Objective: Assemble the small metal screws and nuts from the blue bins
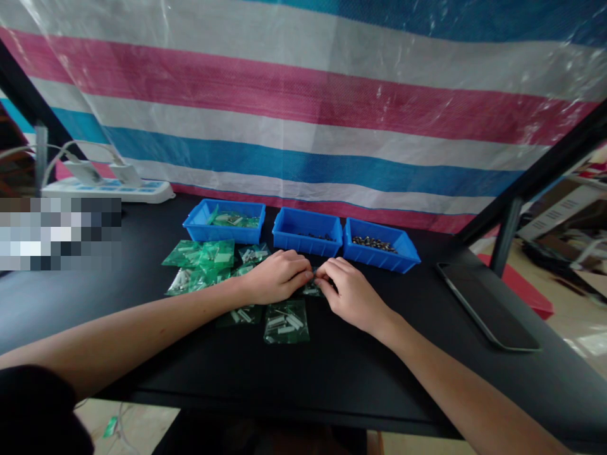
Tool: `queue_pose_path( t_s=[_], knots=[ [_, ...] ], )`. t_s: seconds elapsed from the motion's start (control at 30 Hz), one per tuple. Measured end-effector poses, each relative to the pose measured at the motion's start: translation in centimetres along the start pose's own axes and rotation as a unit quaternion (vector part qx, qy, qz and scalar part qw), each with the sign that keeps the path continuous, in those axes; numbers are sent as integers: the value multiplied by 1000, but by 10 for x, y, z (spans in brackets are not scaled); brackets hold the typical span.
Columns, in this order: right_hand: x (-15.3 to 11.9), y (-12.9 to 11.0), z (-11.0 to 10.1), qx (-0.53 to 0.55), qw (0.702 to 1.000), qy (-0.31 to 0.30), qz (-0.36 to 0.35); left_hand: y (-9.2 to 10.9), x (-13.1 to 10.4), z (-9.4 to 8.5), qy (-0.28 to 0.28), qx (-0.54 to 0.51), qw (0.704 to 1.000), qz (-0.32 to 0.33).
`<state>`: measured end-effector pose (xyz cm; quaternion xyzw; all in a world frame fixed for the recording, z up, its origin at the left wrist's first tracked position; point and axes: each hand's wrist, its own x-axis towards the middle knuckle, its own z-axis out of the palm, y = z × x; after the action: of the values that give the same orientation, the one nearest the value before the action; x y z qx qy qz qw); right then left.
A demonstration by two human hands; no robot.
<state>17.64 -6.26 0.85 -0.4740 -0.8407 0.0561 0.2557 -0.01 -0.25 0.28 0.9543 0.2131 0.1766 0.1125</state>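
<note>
Near the middle of the black table, my left hand point(279, 276) and my right hand point(348, 292) almost meet, with fingers pinched on a small clear bag point(312, 287) between them. Its contents are mostly hidden by my fingers. Just below my left hand lies a clear bag of whitish cylindrical parts point(287, 322). Left of it, partly under my left forearm, is another such bag point(244, 314). Green bags point(208, 256) are piled beside my left hand. Behind my hands stand a blue bin with few dark pieces point(307, 240) and a blue bin of small metal parts point(382, 253).
A third blue bin point(225, 237) at the left holds green bags. A phone point(488, 309) lies on the black table point(332, 385) at the right. A white power strip point(152, 191) with plugs is at the back left. A striped sheet point(303, 139) hangs behind.
</note>
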Motion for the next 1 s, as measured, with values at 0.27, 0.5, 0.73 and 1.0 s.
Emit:
queue_pose_path(
  t_s=[0.27, 0.5, 0.73, 1.0],
  knots=[
    [0, 0, 0, -3, 1000, -10, -10, 0, 0, 0, 0, 2, 1000, 2],
    [0, 0, 0, 5, 1000, -7, -13, 0, 0, 0, 0, 2, 1000, -10],
    [-1, -1, -1, 11, 1000, -4, -14, -1, 0, 1, 4, 4, 1000, -15],
    [-1, 1, 0, 10, 1000, -6, -12, 0, 0, 0, 4, -2, 1000, -14]
  ],
)
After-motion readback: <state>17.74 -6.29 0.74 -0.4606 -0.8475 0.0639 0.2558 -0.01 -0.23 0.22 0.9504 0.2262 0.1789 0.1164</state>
